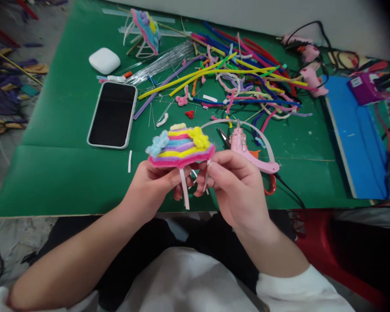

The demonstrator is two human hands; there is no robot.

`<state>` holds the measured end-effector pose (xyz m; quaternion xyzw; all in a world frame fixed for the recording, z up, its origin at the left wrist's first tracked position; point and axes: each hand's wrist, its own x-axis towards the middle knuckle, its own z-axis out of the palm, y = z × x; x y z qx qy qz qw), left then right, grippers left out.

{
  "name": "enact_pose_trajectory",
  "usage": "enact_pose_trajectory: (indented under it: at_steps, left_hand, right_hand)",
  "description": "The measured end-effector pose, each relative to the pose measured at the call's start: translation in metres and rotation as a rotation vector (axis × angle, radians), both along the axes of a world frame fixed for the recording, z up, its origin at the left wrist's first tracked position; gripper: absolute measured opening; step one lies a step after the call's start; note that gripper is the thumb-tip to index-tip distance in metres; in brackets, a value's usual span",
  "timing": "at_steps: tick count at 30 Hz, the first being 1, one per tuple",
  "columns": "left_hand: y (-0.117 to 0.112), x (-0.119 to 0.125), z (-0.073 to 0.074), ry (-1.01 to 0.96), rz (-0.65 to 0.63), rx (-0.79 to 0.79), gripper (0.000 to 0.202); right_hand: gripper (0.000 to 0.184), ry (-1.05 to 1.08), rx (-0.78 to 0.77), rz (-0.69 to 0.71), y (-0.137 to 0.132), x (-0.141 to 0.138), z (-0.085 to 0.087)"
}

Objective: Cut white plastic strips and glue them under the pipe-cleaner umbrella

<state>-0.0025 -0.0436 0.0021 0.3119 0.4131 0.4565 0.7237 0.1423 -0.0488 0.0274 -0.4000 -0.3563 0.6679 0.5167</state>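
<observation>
Hands are close together near the counter's (52, 177) front edge: the left hand (149, 184) grips the fuzzy striped craft (180, 151) by its lower left, while the right hand (242, 184) pinches a slim white strip (206, 177) under its right side. The craft is held raised between them, and another strip (184, 190) hangs from its middle. A light left grip should steady it without flattening the fuzz; the right is best kept pinching near the join, since pulling low could bend or loosen the strip. Just beyond the right hand lies a pink glue gun (248, 151), partly hiding scissors (271, 186); knuckles should avoid its nozzle, possibly hot. Farther out are a phone (112, 115) and tangled pipe cleaners (195, 78).
</observation>
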Motion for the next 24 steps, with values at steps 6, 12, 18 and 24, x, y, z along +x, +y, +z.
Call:
enact_pose_trajectory:
  at_steps: [6,12,18,24]
  left_hand:
    - [-0.002,0.0003,0.0007,0.022,-0.005,-0.02,0.018]
    - [-0.0018,0.0015,-0.0001,0.027,0.001,0.009,0.015]
    - [-0.0026,0.0003,-0.0011,0.038,0.001,0.018,0.009]
    - [-0.0043,-0.0008,-0.0024,0.06,0.001,0.04,0.007]
  right_hand:
    - [0.006,-0.008,0.012,-0.002,0.0,0.0003,0.0005]
    - [0.006,0.01,0.032,0.008,-0.0005,0.0003,0.0002]
    - [0.007,-0.011,0.03,0.01,-0.0008,0.0006,0.0005]
    - [0.006,0.018,0.045,0.007,-0.0001,0.0006,-0.0001]
